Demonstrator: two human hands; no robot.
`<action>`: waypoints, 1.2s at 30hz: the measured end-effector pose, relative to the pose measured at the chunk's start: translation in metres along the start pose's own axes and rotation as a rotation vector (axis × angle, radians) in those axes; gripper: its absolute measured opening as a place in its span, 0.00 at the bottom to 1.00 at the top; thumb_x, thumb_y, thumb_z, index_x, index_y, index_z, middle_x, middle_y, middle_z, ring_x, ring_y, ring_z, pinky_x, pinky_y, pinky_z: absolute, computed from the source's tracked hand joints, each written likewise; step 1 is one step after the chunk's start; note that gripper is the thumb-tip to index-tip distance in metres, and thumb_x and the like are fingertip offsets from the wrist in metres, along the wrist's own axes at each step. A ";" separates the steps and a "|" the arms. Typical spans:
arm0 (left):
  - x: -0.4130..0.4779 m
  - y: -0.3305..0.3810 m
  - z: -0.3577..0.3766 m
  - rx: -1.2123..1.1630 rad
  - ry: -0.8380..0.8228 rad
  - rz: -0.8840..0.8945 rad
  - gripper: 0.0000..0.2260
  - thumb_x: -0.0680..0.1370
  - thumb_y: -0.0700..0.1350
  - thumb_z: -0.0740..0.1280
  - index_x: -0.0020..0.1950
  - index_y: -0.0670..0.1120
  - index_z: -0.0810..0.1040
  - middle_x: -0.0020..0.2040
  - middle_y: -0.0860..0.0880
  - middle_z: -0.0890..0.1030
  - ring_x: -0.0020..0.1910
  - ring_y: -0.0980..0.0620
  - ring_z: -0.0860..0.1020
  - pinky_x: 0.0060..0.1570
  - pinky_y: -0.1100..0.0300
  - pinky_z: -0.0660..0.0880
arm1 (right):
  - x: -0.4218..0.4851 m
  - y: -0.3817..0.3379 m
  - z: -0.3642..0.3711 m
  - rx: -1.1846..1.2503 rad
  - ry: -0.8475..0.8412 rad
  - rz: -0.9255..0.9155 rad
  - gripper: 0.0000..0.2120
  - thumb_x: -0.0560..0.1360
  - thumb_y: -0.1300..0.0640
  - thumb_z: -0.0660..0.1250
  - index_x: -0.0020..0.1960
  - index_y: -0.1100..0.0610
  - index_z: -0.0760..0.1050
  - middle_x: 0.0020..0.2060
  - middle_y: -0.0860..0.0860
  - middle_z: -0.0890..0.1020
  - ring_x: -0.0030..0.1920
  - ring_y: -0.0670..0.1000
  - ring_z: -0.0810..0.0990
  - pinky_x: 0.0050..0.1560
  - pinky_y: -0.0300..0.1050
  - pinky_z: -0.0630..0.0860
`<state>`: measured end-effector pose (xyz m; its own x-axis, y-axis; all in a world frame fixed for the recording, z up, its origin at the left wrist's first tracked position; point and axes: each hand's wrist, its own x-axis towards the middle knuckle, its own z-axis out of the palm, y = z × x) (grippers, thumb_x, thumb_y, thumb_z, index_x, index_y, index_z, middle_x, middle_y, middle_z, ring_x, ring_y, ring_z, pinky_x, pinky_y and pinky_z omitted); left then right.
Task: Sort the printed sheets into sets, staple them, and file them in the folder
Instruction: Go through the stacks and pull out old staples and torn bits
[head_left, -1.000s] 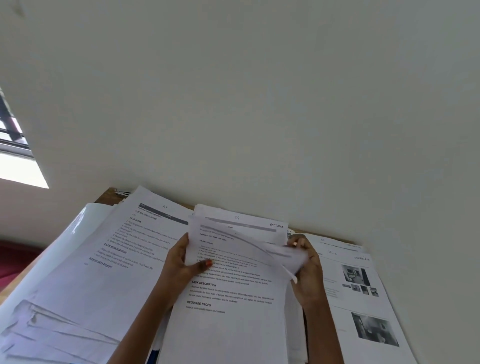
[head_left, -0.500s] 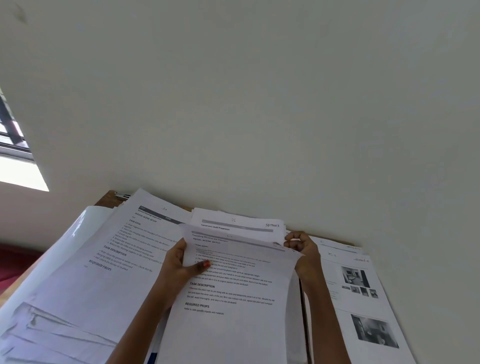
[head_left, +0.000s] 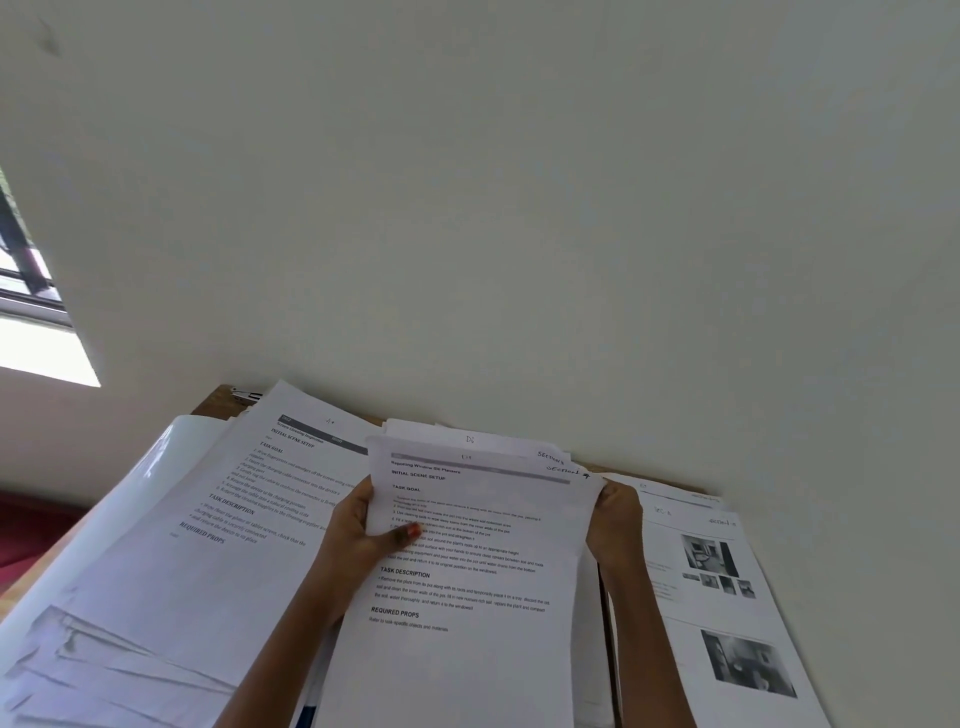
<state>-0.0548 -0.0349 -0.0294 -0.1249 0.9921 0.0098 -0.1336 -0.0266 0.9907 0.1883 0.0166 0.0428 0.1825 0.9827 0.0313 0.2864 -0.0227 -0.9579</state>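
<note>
Left hand (head_left: 363, 535) pinches the left edge of the printed sheets (head_left: 467, 587), right hand (head_left: 614, 525) grips their right edge, held mid-scene above the surface (head_left: 213, 403). Text pile (head_left: 208, 525) sits left, photo pages (head_left: 727, 613) right; wall (head_left: 519, 208) far behind.

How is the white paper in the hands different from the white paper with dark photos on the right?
The held white text sheet shows only words under bold headings; the white photo sheet shows grey pictures. The text sheet is gripped by the left hand and right hand; the photo sheet lies flat, untouched. Both are white paper printed in black.
</note>
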 end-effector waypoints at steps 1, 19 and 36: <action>0.000 0.000 0.000 0.000 -0.005 0.004 0.24 0.64 0.44 0.75 0.59 0.45 0.74 0.52 0.53 0.85 0.45 0.44 0.85 0.37 0.53 0.82 | -0.002 -0.002 0.000 0.004 -0.010 -0.003 0.32 0.73 0.76 0.63 0.20 0.47 0.63 0.12 0.42 0.66 0.15 0.39 0.65 0.19 0.27 0.61; 0.000 0.002 0.000 -0.029 0.010 -0.041 0.27 0.64 0.45 0.81 0.60 0.45 0.74 0.52 0.49 0.85 0.46 0.44 0.85 0.38 0.52 0.82 | 0.004 0.024 -0.002 -0.136 0.130 -0.148 0.13 0.69 0.68 0.72 0.37 0.51 0.79 0.26 0.36 0.80 0.29 0.37 0.76 0.31 0.26 0.69; 0.007 -0.004 -0.003 -0.001 0.016 -0.130 0.25 0.66 0.44 0.80 0.59 0.43 0.75 0.51 0.45 0.85 0.44 0.43 0.85 0.39 0.50 0.83 | 0.010 0.037 -0.008 -0.167 0.100 -0.017 0.03 0.75 0.59 0.69 0.43 0.56 0.78 0.37 0.53 0.84 0.41 0.56 0.81 0.39 0.43 0.72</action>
<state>-0.0577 -0.0284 -0.0335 -0.1221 0.9852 -0.1207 -0.1510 0.1018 0.9833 0.2087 0.0238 0.0099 0.2668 0.9602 0.0831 0.4405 -0.0448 -0.8966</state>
